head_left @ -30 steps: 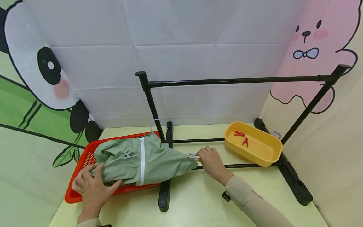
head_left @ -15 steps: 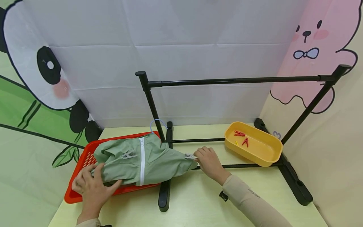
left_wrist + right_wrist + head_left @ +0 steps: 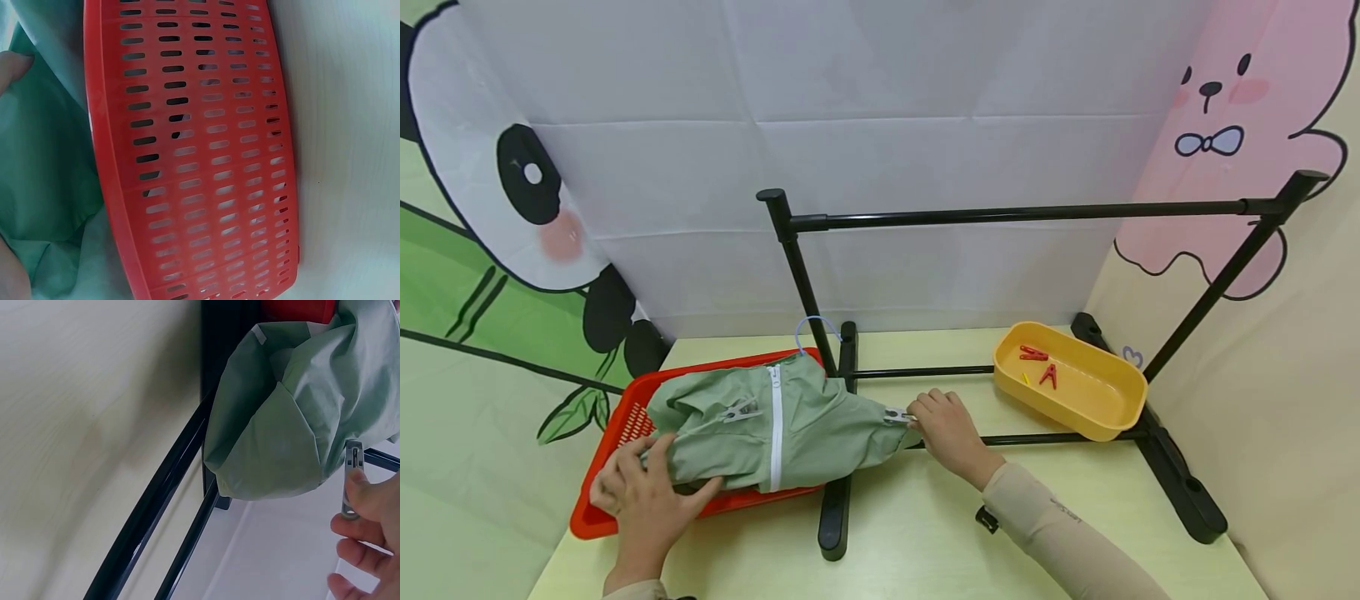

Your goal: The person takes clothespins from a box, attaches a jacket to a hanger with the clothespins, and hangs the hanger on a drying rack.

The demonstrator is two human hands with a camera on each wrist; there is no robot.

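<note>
A green zip-up jacket (image 3: 820, 433) lies across a red basket (image 3: 597, 512), with its right end reaching past the rim. A grey clothespin (image 3: 743, 410) sits on its left front. My right hand (image 3: 951, 433) pinches a second grey clothespin (image 3: 354, 456) between thumb and forefinger. The tip of that clothespin meets the jacket's edge in the right wrist view; whether it bites the cloth is hard to tell. My left hand (image 3: 643, 504) rests on the jacket's left end with fingers and thumb spread. A pale blue hanger hook (image 3: 817, 318) sticks out at the jacket's neck.
A black rack (image 3: 970, 218) stands across the table (image 3: 917, 533), its left foot (image 3: 835, 525) beside the basket. At the right, a yellow tray (image 3: 1086, 400) holds red clothespins (image 3: 1049, 375) and a small yellow piece. A printed cloth hangs behind.
My right hand has moved slightly left, bringing its clothespin further over the jacket's right end. My left hand, the basket and the tray have stayed in place.
</note>
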